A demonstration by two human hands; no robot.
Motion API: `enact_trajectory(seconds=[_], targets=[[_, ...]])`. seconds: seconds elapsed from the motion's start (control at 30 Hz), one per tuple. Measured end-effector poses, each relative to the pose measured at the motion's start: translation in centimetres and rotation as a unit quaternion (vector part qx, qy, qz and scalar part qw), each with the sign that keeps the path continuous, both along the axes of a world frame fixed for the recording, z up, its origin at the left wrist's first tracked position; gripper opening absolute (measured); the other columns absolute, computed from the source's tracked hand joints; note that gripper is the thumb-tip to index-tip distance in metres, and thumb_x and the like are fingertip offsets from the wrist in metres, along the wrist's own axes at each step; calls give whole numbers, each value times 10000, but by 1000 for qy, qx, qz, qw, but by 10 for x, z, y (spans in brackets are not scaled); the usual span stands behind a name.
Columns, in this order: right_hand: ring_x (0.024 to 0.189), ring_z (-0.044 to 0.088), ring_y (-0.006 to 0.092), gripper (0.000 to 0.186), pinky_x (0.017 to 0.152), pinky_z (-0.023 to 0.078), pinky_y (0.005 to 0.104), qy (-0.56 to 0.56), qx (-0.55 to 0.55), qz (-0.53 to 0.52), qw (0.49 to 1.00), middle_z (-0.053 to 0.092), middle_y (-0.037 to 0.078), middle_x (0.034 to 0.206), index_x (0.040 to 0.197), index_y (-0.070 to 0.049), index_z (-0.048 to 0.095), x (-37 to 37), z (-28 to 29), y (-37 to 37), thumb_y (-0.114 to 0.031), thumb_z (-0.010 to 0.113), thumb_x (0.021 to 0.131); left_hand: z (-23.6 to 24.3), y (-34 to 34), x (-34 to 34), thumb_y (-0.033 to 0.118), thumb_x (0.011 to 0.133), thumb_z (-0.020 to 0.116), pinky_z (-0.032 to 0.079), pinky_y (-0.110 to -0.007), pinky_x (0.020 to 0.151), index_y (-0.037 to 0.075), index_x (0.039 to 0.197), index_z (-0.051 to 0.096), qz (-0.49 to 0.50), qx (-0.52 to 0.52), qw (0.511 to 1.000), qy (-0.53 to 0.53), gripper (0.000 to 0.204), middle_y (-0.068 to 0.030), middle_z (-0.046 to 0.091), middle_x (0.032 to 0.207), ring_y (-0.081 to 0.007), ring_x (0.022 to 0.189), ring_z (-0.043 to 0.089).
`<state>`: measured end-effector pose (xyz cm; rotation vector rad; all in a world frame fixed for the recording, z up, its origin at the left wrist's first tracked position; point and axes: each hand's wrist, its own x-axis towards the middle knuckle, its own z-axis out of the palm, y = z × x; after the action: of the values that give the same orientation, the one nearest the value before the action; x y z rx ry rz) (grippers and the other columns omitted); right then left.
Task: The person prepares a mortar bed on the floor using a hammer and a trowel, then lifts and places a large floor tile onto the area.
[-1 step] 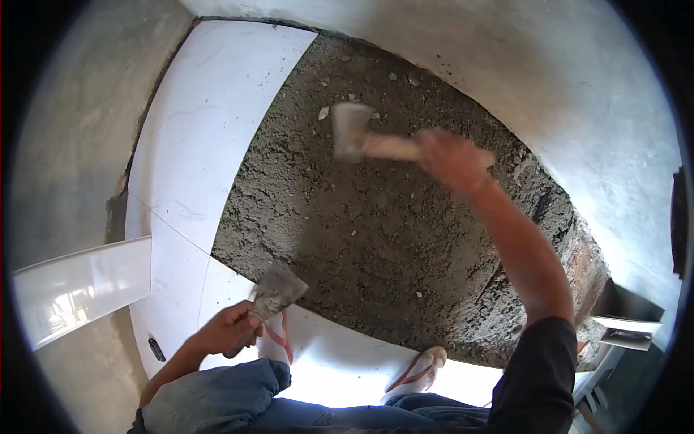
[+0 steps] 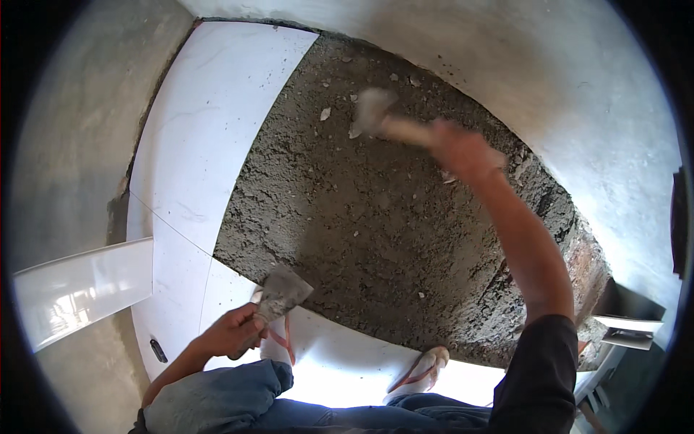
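My left hand (image 2: 235, 333) is closed round the handle of a putty knife (image 2: 285, 289). Its broad, mortar-smeared blade points up and right, over the near edge of the grey mortar bed (image 2: 361, 239). Farther out, my right hand (image 2: 466, 153) grips the wooden handle of a mallet (image 2: 376, 110), held over the far part of the bed. The mallet's pale head is blurred by motion, and I cannot tell whether it touches the mortar. Small light chips lie scattered on the rough mortar around it.
Large white tiles (image 2: 217, 108) cover the floor along the left and under my sandalled feet (image 2: 426, 369). A glossy white strip (image 2: 87, 286) lines the lower left wall. A small black object (image 2: 157, 351) lies on the left tile. Plastered walls (image 2: 578, 94) enclose the far and right sides.
My right hand and the mallet have moved a little to the right, and the mallet's head has gone slightly farther away. My left hand has barely shifted with the putty knife.
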<state>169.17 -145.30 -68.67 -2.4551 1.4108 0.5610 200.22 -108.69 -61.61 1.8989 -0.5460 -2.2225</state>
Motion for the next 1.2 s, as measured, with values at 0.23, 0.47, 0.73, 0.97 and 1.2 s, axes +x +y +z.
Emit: enact_trajectory(seconds=[0.23, 0.47, 0.73, 0.97, 1.2], targets=[[807, 657, 323, 247, 617, 552, 416, -61, -145, -20, 987, 620, 146, 932, 1063, -89, 432, -1, -23, 22, -167, 550, 861, -3, 8, 6, 189, 937, 464, 488, -295, 620, 27, 983, 490, -21, 33, 999, 17, 170, -65, 588, 831, -137, 687, 575], [699, 639, 301, 189, 576, 549, 403, 18, -222, -106, 969, 578, 96, 828, 935, -104, 435, -32, -44, -30, -194, 575, 845, -9, 1, 5, 172, 938, 458, 489, -295, 616, 19, 994, 487, -33, 16, 999, 2, 166, -70, 589, 830, -136, 681, 574], [776, 651, 332, 185, 611, 544, 425, -59, -213, 31, 975, 602, 135, 896, 1000, -97, 433, -17, -40, -11, -201, 520, 874, -8, 5, 10, 162, 943, 446, 491, -302, 627, 7, 1013, 482, -35, 26, 999, 29, 173, -77, 586, 833, -140, 682, 569], [755, 659, 318, 143, 614, 548, 414, -51, -213, 25, 975, 607, 131, 905, 1028, -115, 473, -14, -33, 9, -143, 467, 888, -7, 2, 4, 161, 939, 433, 491, -303, 631, 3, 994, 481, -56, 46, 997, 14, 175, -75, 587, 823, -131, 681, 570], [719, 652, 311, 129, 600, 545, 416, 0, -244, -110, 964, 596, 126, 846, 1007, -122, 468, -46, -52, -9, -161, 478, 884, -4, 7, 6, 192, 946, 427, 483, -286, 622, 15, 1013, 479, -64, 35, 996, 43, 196, -66, 578, 829, -125, 690, 565]])
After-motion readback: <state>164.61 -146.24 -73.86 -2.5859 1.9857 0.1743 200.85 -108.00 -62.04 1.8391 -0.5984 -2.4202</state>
